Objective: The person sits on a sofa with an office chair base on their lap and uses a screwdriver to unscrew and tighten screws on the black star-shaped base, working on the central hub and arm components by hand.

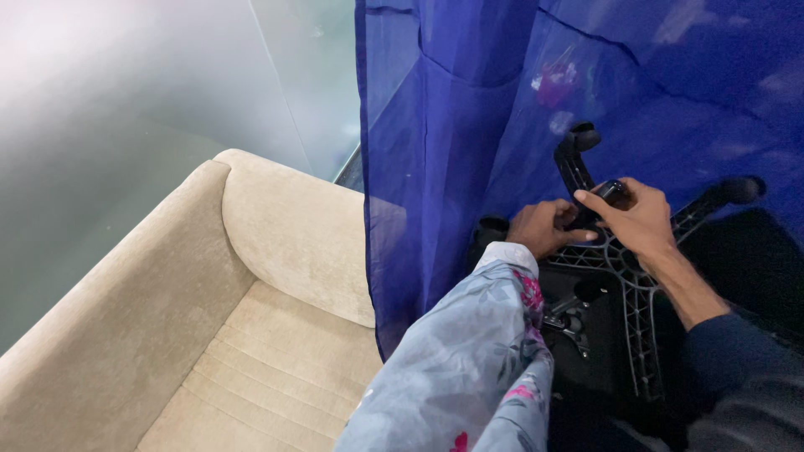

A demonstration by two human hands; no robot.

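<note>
A black five-legged chair base (630, 295) lies upturned at the right, with casters on its leg ends (584, 136). My left hand (543, 228), in a grey floral sleeve, reaches in from the bottom centre and curls its fingers around the base beside the hub. Touching it from the right is a second hand (641, 219) on a dark blue sleeve. That sleeve does not match mine, so I take it for another person's hand. It holds a small black part (612, 192) against a leg. My right hand is not visible.
A sheer blue cloth (452, 151) hangs down the middle and top right, veiling part of the base. A beige sofa (251, 276) fills the lower left, its armrest against a pale glass wall (126, 100).
</note>
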